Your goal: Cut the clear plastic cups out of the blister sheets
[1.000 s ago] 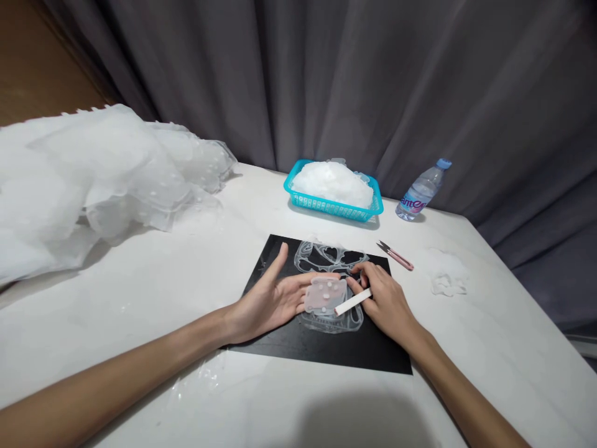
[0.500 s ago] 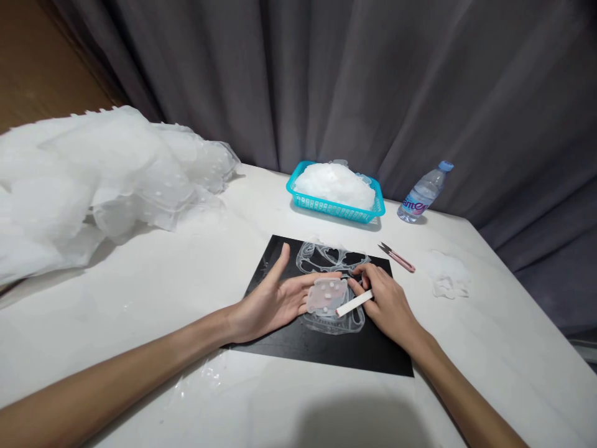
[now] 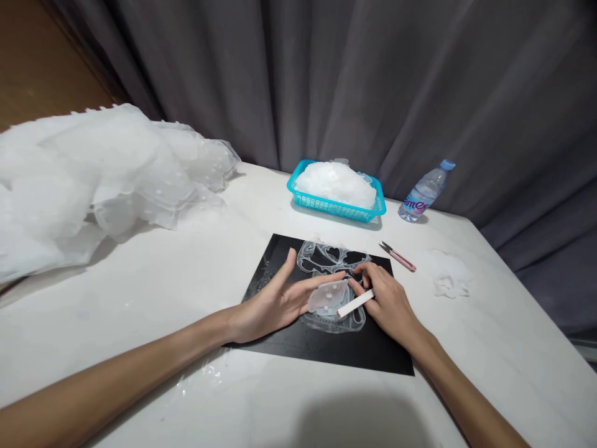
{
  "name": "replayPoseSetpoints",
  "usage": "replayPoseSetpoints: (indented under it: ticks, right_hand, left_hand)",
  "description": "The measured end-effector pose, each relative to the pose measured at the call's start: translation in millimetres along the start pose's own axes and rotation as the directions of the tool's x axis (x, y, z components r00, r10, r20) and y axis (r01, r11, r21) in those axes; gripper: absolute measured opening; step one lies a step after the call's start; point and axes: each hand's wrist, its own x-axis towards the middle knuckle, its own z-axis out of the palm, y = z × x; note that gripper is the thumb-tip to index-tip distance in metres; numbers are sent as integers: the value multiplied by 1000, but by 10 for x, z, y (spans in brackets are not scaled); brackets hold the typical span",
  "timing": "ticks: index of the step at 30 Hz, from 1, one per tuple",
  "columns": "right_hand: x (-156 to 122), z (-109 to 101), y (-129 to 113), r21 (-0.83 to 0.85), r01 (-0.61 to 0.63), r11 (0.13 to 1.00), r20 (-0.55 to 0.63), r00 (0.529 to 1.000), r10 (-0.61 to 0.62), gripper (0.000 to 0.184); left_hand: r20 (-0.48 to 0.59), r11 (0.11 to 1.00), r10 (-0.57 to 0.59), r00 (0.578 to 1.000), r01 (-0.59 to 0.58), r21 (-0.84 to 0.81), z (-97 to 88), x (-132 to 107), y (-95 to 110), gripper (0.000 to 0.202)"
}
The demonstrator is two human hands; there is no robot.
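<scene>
A black mat [image 3: 298,345] lies on the white table, with a sheer white fabric piece with cut-out shapes [image 3: 333,258] spread on it. My left hand [image 3: 275,298] rests palm up on the mat, fingers spread, with a small dotted translucent fabric patch [image 3: 327,296] lying on its fingertips. My right hand [image 3: 389,302] sits beside it, fingers curled round a white stick-like tool [image 3: 355,303], its fingertips touching the patch's right edge.
A turquoise basket [image 3: 336,205] heaped with white fabric pieces stands behind the mat. Pink snips [image 3: 397,256], a water bottle [image 3: 424,193] and loose fabric scraps [image 3: 448,277] lie to the right. A big pile of white tulle [image 3: 93,180] covers the table's left. Grey curtain behind.
My left hand has tilted up a little, lifting the patch's near edge off the mat. The right hand has stayed almost still.
</scene>
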Motion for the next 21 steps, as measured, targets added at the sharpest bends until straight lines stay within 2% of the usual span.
replayPoseSetpoints:
  ticks: [5, 17, 19, 21]
  right_hand:
    - [4, 4, -3, 2, 9, 1000, -1, 1000, -9, 16]
    - [1, -6, -9, -17, 14, 1000, -1, 1000, -14, 17]
    - [1, -6, -11, -16, 14, 1000, 1, 1000, -14, 17]
    - [2, 0, -8, -14, 14, 1000, 3, 1000, -14, 16]
  left_hand:
    - [38, 996, -3, 999, 0, 89, 22, -14, 1, 90]
    - [54, 994, -6, 999, 0, 108, 37, -4, 26, 87]
    - [35, 992, -1, 999, -3, 126, 38, -4, 19, 76]
    - [-34, 987, 9, 999, -3, 163, 39, -2, 4, 60]
